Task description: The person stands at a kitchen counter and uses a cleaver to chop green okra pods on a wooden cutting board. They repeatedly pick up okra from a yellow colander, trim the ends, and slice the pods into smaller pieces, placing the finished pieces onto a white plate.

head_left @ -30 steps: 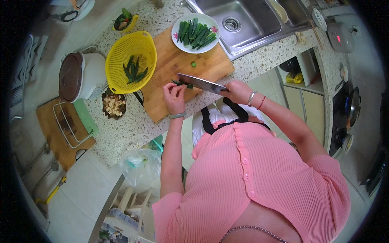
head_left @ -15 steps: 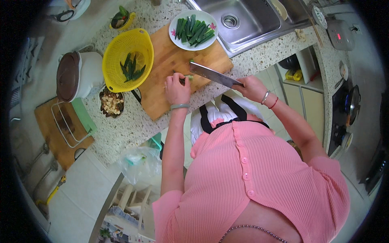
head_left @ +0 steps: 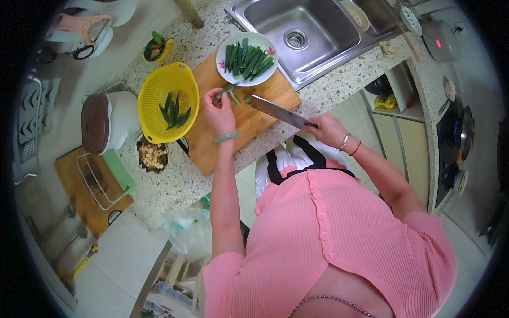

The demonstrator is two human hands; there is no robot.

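1. Left hand [head_left: 220, 111] pinches green okra pieces [head_left: 227, 93] in its fingers, above the wooden cutting board [head_left: 244, 119].
2. Right hand [head_left: 328, 130], at the board's near edge, grips the cleaver [head_left: 278, 111], blade over the board.
3. White plate [head_left: 247, 51] of okra sits at the board's far end.

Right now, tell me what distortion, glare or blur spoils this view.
Head view: fisheye bends the counter and sink edges, with a black vignette at the corners; soft glare on the sink steel; knife and left hand look sharp, the rim softer.
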